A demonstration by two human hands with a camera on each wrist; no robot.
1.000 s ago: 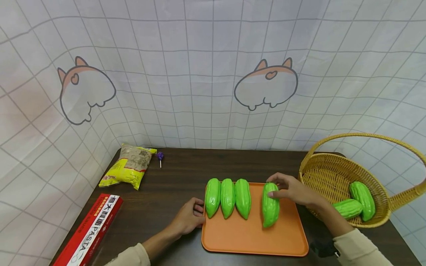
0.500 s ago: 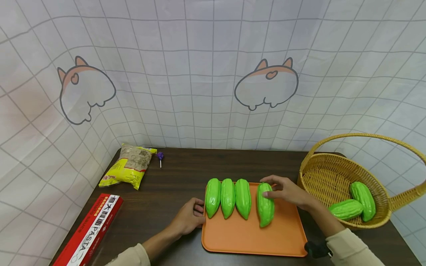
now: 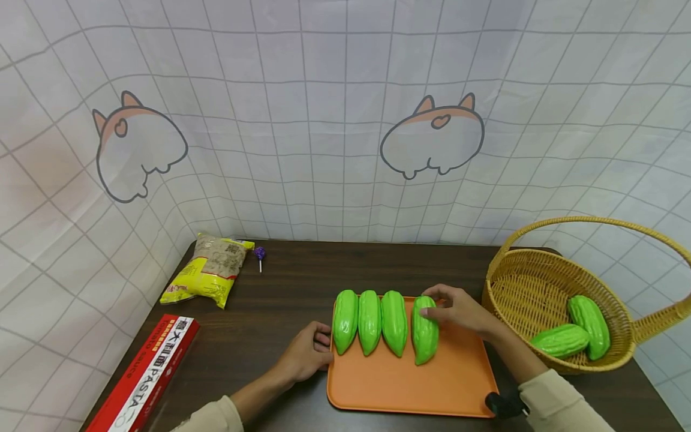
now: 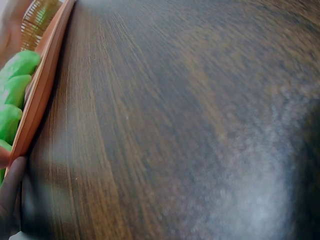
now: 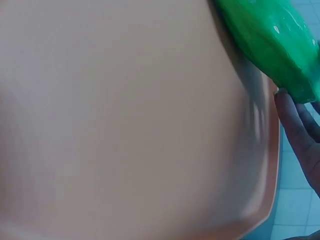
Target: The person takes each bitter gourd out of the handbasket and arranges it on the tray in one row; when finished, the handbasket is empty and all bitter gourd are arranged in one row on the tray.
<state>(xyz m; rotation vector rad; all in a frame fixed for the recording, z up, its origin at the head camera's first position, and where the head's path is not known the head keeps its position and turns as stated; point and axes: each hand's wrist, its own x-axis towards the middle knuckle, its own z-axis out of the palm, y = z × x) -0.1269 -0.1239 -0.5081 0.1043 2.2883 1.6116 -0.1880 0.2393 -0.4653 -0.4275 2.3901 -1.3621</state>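
Note:
On the orange tray (image 3: 410, 390), three bright green bitter melons lie side by side toward the left, the nearest to the gap being one bitter melon (image 3: 394, 324). A fourth bitter melon (image 3: 425, 336) lies just to their right, with a narrow strip of tray between. My right hand (image 3: 456, 309) grips its far end, thumb on top and fingers behind. In the right wrist view that bitter melon (image 5: 272, 45) slants over the tray's rim, fingertips at its end. My left hand (image 3: 305, 354) pinches the tray's left rim, where the left wrist view shows a finger (image 4: 14, 182) against the outer wall.
A wicker basket (image 3: 518, 288) with a tall handle stands at the right, two more bitter melons (image 3: 588, 327) inside. At the left are a yellow snack-like bag (image 3: 210, 270), a purple lollipop (image 3: 260, 253) and a red pasta box (image 3: 146, 372). A gridded curtain (image 3: 324, 150) hangs behind the table.
My right hand has slid the fourth bitter melon left across the tray, closer to the row of three. The left hand has stayed at the tray's rim.

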